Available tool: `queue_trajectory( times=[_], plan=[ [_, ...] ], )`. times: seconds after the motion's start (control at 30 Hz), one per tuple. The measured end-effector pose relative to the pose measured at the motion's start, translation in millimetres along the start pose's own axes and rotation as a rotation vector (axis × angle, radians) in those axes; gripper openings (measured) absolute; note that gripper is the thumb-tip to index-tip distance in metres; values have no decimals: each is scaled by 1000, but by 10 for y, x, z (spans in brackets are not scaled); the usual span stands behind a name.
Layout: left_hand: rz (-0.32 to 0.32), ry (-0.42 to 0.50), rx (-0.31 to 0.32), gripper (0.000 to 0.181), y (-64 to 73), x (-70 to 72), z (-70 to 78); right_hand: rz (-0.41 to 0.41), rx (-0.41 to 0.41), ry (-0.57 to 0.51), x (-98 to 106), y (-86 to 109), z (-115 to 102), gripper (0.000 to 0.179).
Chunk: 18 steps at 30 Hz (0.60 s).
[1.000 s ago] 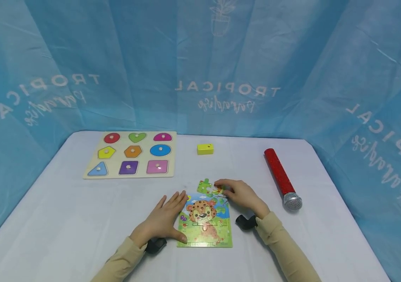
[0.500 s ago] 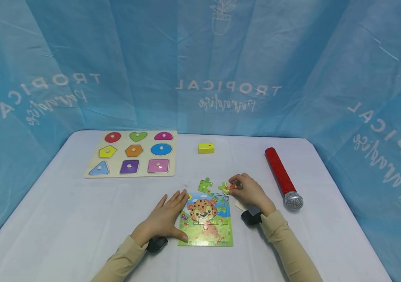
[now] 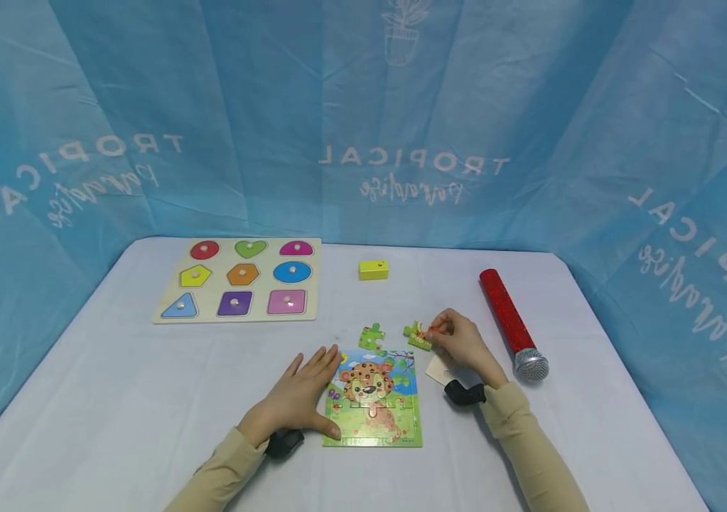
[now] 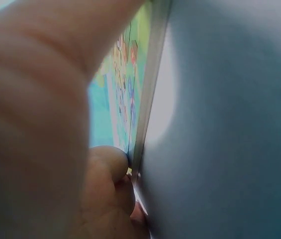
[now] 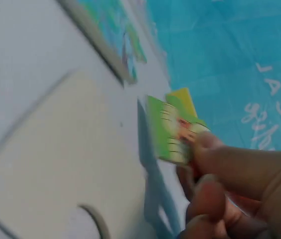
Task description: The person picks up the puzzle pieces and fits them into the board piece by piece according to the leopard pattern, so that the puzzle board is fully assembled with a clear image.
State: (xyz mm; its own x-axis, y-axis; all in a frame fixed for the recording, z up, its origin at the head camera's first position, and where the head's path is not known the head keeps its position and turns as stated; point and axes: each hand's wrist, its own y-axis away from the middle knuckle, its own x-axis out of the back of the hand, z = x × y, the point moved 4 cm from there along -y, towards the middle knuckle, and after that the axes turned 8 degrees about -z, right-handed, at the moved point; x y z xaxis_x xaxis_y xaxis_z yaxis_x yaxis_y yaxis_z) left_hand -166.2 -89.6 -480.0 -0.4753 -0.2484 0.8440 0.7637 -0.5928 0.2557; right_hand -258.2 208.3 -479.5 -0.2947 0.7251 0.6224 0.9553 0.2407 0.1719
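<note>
A jigsaw puzzle [image 3: 376,416] with a spotted cub picture lies in its tray on the table. My left hand [image 3: 299,398] rests along its left side, fingers spread and thumb on the lower left corner. Beyond the puzzle's upper right corner, my right hand [image 3: 462,345] pinches a green jigsaw piece [image 3: 417,334] between thumb and fingers; the right wrist view shows this piece tilted up off the cloth. A second green jigsaw piece [image 3: 372,337] lies just behind the puzzle. Partly under my right hand is a pale, blank-faced jigsaw piece [image 3: 438,370].
A shape board [image 3: 254,284] with knobbed pieces lies at the back left. Behind the puzzle sits a small yellow block [image 3: 373,269]. A red microphone [image 3: 509,313] lies to the right. Blue curtain [image 3: 363,107] surrounds the table.
My right hand has drawn the pinched piece rightward, away from the other green piece, and turned it. The pale piece has come into view. My left hand stays put.
</note>
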Motion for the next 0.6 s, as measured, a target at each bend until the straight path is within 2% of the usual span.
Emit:
queue_trajectory(
  times=[0.13, 0.2, 0.3, 0.47, 0.6],
  plan=[
    [2, 1, 0, 127, -5, -3, -3, -21, 9, -146, -13, 39, -11, 22],
    [4, 0, -2, 127, -5, -4, -4, -84, 33, -201, -71, 88, -52, 22],
    [1, -4, -4, 127, -4, -11, -4, -220, 70, -253, -226, 201, -128, 22],
    [-8, -1, -2, 126, 3, -9, 2, -407, 136, -245, -509, 425, -272, 19],
    [-12, -1, 3, 126, 7, 1, -1, -428, 169, -154, -655, 517, -349, 18]
  ],
)
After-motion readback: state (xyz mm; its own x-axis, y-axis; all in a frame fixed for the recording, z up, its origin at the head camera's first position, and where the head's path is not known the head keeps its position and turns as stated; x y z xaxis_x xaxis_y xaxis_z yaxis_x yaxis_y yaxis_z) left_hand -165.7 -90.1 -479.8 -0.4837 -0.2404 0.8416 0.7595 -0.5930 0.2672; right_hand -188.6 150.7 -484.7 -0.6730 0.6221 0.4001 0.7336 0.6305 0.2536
